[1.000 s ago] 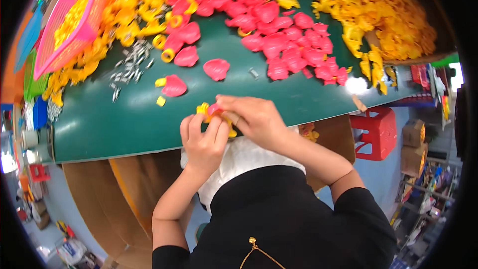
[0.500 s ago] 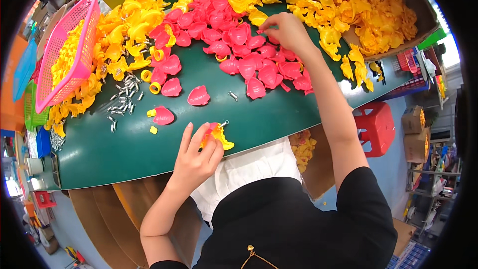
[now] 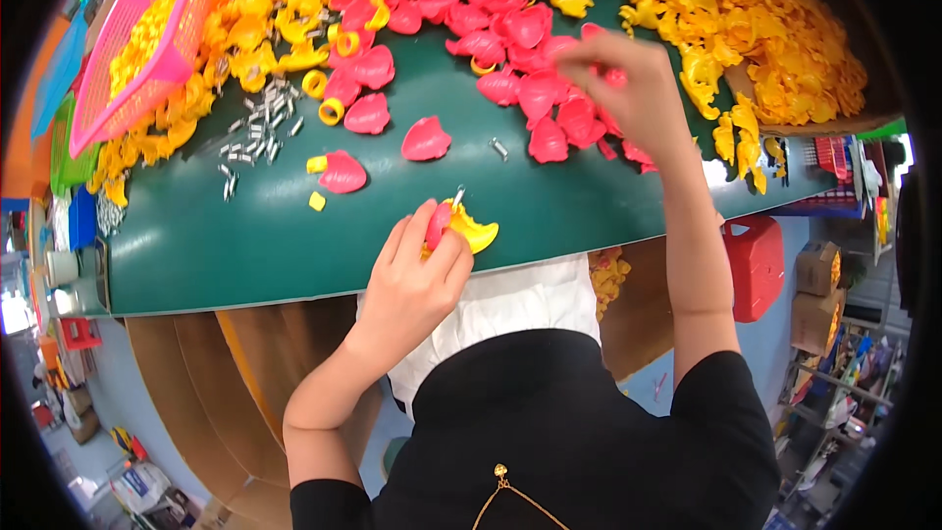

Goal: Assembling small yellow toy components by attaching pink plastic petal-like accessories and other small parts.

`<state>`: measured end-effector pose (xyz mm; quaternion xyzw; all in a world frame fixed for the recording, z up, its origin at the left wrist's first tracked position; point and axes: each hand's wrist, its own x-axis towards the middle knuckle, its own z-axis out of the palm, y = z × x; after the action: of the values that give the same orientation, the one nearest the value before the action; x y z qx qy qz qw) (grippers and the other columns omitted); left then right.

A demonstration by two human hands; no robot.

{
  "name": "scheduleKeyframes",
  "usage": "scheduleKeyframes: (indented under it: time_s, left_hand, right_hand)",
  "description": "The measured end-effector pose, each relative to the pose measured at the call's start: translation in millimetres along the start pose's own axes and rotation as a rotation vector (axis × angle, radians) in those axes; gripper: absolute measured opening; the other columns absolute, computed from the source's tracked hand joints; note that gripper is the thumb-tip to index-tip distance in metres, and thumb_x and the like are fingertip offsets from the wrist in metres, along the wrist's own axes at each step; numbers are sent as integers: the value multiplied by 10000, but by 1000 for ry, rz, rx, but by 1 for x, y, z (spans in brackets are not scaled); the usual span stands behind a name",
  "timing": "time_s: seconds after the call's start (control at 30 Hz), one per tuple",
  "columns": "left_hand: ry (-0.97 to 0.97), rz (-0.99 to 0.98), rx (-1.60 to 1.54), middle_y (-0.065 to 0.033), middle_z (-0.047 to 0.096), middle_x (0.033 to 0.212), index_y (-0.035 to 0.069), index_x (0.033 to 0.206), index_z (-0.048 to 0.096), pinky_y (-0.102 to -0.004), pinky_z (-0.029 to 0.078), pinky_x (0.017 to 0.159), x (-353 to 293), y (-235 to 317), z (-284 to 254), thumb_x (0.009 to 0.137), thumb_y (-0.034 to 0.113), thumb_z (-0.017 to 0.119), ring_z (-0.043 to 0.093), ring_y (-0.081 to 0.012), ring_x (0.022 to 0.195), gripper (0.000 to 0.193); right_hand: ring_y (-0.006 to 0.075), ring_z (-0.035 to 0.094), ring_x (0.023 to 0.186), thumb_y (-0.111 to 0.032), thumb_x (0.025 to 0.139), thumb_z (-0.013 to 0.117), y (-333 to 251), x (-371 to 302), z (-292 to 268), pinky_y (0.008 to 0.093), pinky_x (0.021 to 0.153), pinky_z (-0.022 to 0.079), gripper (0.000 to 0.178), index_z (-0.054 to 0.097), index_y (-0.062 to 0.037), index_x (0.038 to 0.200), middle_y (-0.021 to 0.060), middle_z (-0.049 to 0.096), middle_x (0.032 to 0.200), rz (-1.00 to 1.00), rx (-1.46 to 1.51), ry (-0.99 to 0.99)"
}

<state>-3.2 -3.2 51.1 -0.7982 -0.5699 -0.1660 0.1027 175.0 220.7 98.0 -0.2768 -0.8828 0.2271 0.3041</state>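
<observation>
Near the table's front edge, my left hand [image 3: 412, 270] is closed around a yellow curved plastic piece [image 3: 477, 234]. A pink plastic shell [image 3: 439, 225] is pinched with it, and a small silver metal piece [image 3: 458, 195] sticks up from its far side. My right hand [image 3: 633, 88] is over the right part of a pile of pink shells [image 3: 540, 93]. Motion smears its fingers, so whether they hold a shell is unclear. Between the hands and the pile lie single pink shells [image 3: 426, 139] and one loose silver cylinder [image 3: 499, 148].
A pink basket [image 3: 180, 34] of small yellow parts stands at the left, beside heaped yellow pieces [image 3: 257, 15]. Silver cylinders [image 3: 263, 128] lie scattered in front. A cardboard box [image 3: 852, 123] of yellow pieces is at the right. A red stool [image 3: 754, 270] stands beyond the green table [image 3: 245, 255].
My right hand has drawn back a little toward me from deeper in the pink pile. The left hand keeps its hold on the yellow and pink pieces. The whole view has shifted.
</observation>
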Motion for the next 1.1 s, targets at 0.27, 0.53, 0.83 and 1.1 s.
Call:
scheduleKeyframes:
  time_s: [0.27,0.53,0.83,1.1]
  left_hand:
    - [-17,36,-14,-155,563,891,-41,785,627,-387,519,794,1,3,2,652,21,639,582,-378,1043,147]
    - [-47,-3,-17,-153,556,880,-39,798,630,-389,525,787,-3,14,0,656,13,645,582,-388,1041,152]
    - [-63,-19,-25,-132,541,886,-37,843,640,-391,552,805,0,14,3,666,-12,658,590,-400,1056,179]
    - [-52,5,-65,-146,546,925,-30,880,628,-400,548,836,3,12,2,707,13,657,590,-419,1048,180]
  right_hand:
    - [256,602,828,6,649,727,-67,-121,61,340,692,515,320,690,-20,966,53,634,918,-85,-156,-47]
    - [217,618,694,21,716,747,-68,-136,65,288,650,496,216,725,-28,925,76,669,797,85,194,-20]
    - [203,605,716,19,716,751,-64,-112,103,287,635,463,168,723,-42,870,51,689,814,139,224,112]
    - [325,518,1085,-103,774,716,-68,-118,83,414,884,447,292,707,-100,1066,58,629,1122,-11,-35,-55]
